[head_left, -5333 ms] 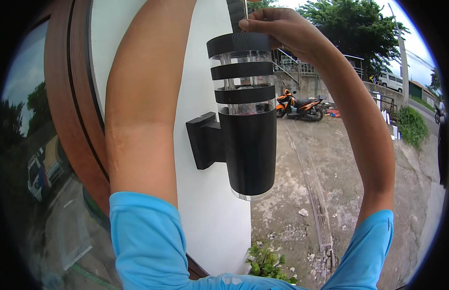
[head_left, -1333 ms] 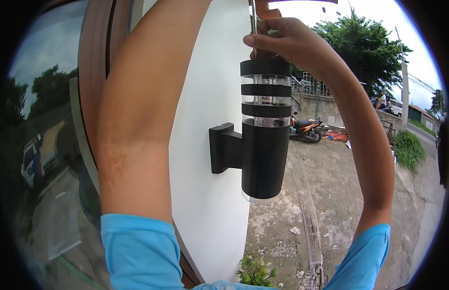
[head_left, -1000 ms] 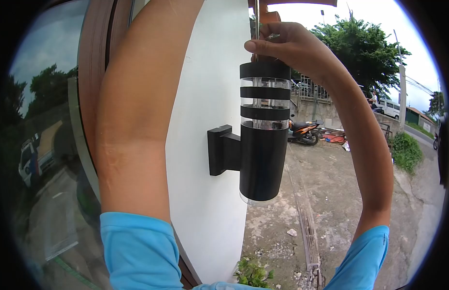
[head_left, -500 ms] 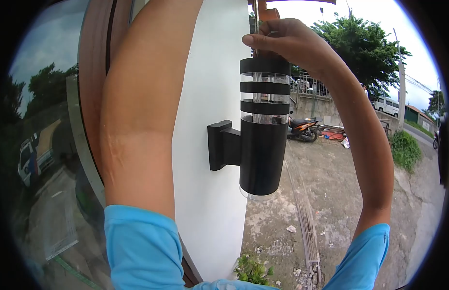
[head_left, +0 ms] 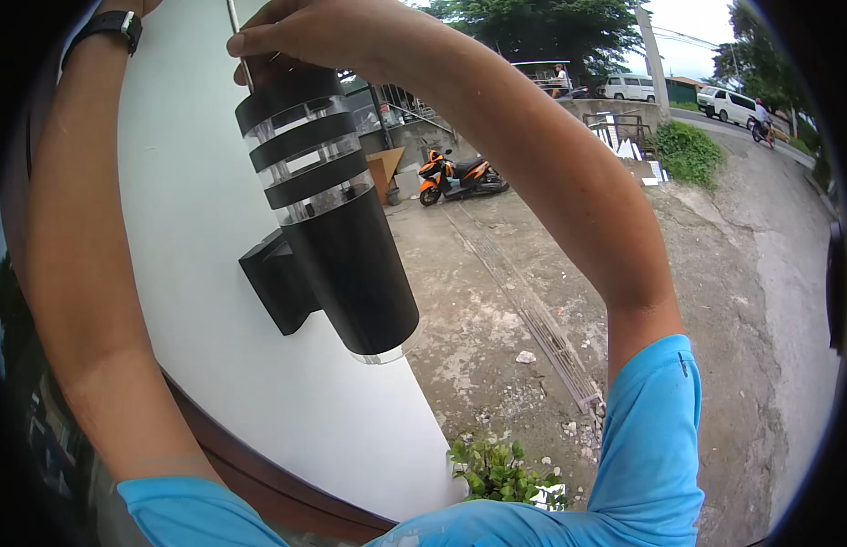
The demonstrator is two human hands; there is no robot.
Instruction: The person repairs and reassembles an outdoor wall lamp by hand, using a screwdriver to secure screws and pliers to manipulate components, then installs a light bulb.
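the right hand [head_left: 305,32] sits on top of the black wall lamp [head_left: 328,210], fingers pinched shut around a thin metal shaft [head_left: 237,36] that stands upright at the cap, likely to keep the tool seated. the lamp is fixed by its bracket to the white wall [head_left: 186,228]. the left hand is out of frame above the raised forearm, past the wristwatch [head_left: 104,23], so its grip cannot be told.

An orange motorcycle [head_left: 460,175] stands parked on the cracked concrete yard [head_left: 496,301], beside a leaning brown board [head_left: 383,170]. A drain grate [head_left: 544,330] runs across the ground toward a small green plant [head_left: 498,470] at the foot of the white wall [head_left: 195,228]. Farther off, white vans [head_left: 678,91] sit along the road under tall trees [head_left: 542,23], and a green bush [head_left: 689,151] grows near the railings.
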